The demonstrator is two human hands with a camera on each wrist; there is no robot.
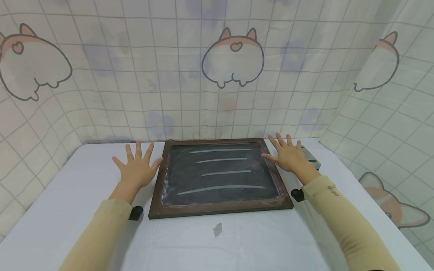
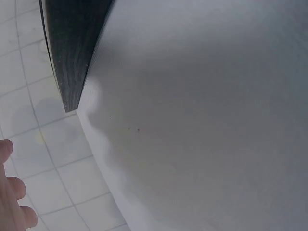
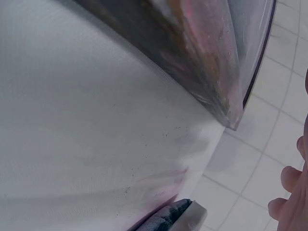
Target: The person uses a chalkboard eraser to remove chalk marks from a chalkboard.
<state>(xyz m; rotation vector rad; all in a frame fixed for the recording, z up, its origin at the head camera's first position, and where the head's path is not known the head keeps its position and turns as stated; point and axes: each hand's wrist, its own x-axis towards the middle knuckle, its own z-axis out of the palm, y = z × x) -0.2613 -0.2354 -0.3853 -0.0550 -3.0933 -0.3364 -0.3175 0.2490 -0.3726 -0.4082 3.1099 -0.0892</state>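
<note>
A grid-patterned cloth with cartoon dogs rises at the far, left and right sides of a white table. On the table, central and toward the far side, lies a brown-framed blackboard, slate upward. A tan left sleeve and right sleeve reach in from the near side. The step in hand looks to me like a resting pose with both hands free; the next move would call for lowering a hand and curling its fingers round whatever is handled. The left hand is spread wide just left of the blackboard, holding nothing, its thumb tip close to the left frame edge. The right hand is splayed likewise, empty, its thumb overlapping the right frame edge in the head view; whether either thumb touches, I cannot tell. A grey eraser lies right of the blackboard, partly behind the right hand. Smaller are four pale strokes across the slate and a grey patch on the near tabletop
</note>
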